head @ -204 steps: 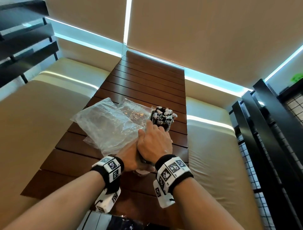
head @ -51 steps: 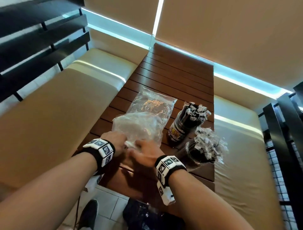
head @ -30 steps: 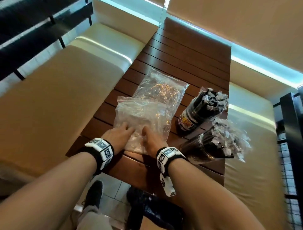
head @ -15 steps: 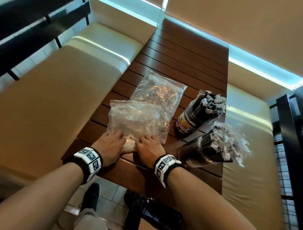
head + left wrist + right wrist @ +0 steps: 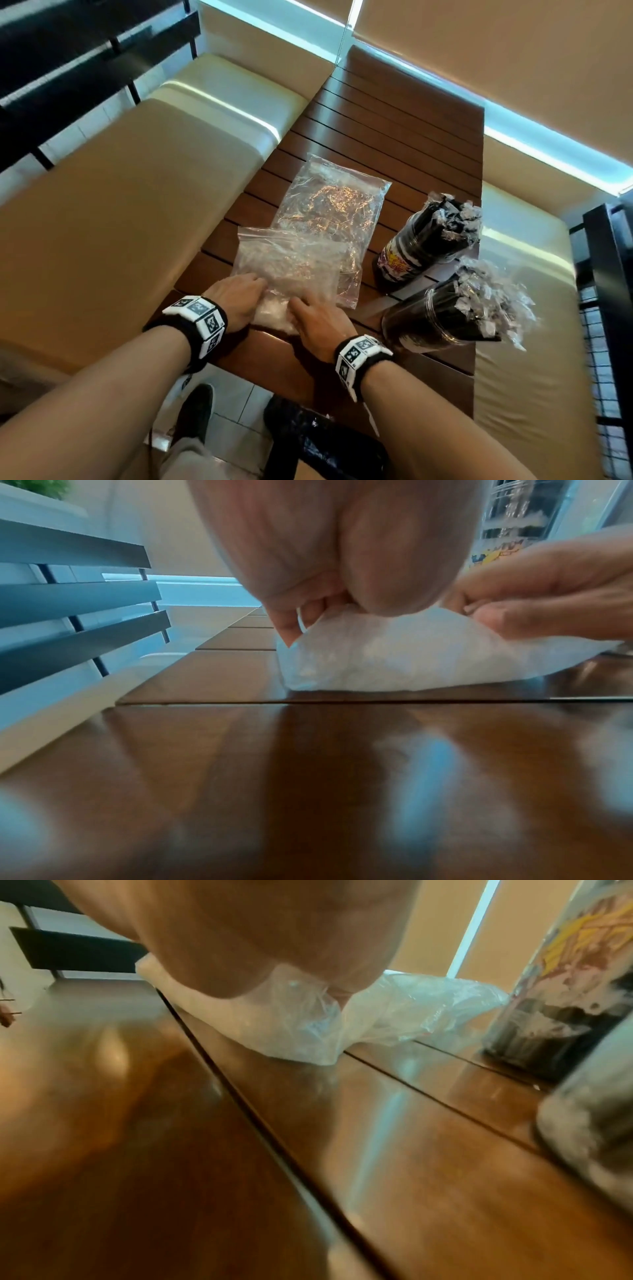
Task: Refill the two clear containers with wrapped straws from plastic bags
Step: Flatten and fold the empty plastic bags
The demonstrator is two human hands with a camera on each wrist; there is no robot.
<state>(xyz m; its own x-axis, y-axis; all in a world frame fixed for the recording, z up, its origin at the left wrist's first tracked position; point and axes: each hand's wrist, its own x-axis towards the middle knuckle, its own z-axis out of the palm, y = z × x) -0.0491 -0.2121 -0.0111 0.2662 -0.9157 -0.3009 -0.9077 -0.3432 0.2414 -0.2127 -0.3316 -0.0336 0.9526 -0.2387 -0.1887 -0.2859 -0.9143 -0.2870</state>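
Two clear plastic bags lie flat and overlapping on the slatted wooden table (image 5: pixel 404 137). No straws show in the near bag (image 5: pixel 291 263) or in the far one (image 5: pixel 332 202). My left hand (image 5: pixel 253 291) and right hand (image 5: pixel 305 308) sit side by side on the near bag's closest end, which is bunched into a white fold (image 5: pixel 274 315). In the left wrist view the fingers of my left hand (image 5: pixel 301 620) and my right hand (image 5: pixel 514 601) pinch that raised fold (image 5: pixel 394 653). Two clear containers packed with black wrapped straws stand to the right, one labelled (image 5: pixel 421 246), one nearer (image 5: pixel 438 318).
Beige cushioned benches (image 5: pixel 130 212) run along both sides of the table. A black metal railing (image 5: pixel 609 274) stands at the far right. Under the near table edge are a dark bag (image 5: pixel 325 445) and a shoe (image 5: pixel 195 411) on the tiled floor.
My hands went from pressing flat on the near bag to drawing back to its closest end, which is now gathered into a fold between my fingers. The containers have not moved.
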